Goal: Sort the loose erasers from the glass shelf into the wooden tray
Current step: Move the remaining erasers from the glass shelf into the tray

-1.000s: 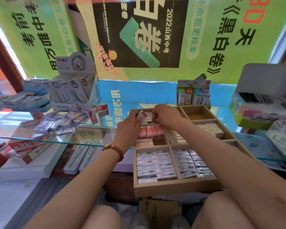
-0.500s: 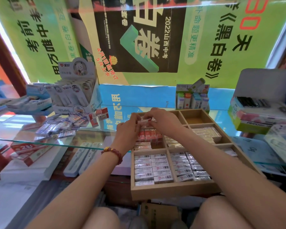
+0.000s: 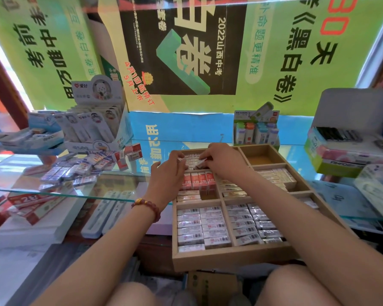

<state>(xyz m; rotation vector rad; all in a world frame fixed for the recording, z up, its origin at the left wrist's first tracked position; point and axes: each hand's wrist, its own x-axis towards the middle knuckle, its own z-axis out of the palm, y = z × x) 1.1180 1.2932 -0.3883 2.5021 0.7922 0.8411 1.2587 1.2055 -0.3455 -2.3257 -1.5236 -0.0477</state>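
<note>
Two hands (image 3: 219,161) around half-hidden eraser (image 3: 200,163)

Your wooden tray (image 3: 230,257) is pale, matt, smooth-walled wood. The packed erasers (image 3: 199,228) in it wear glossy film, as does the eraser (image 3: 200,163) your right hand (image 3: 221,161) pinches. At the tray's 9 o'clock, the glass shelf (image 3: 119,182) is smooth and mirror-bright; the loose erasers (image 3: 75,168) on it glint in plastic wrap. At 6 o'clock, a cardboard box (image 3: 210,286) looks matt brown.
</note>
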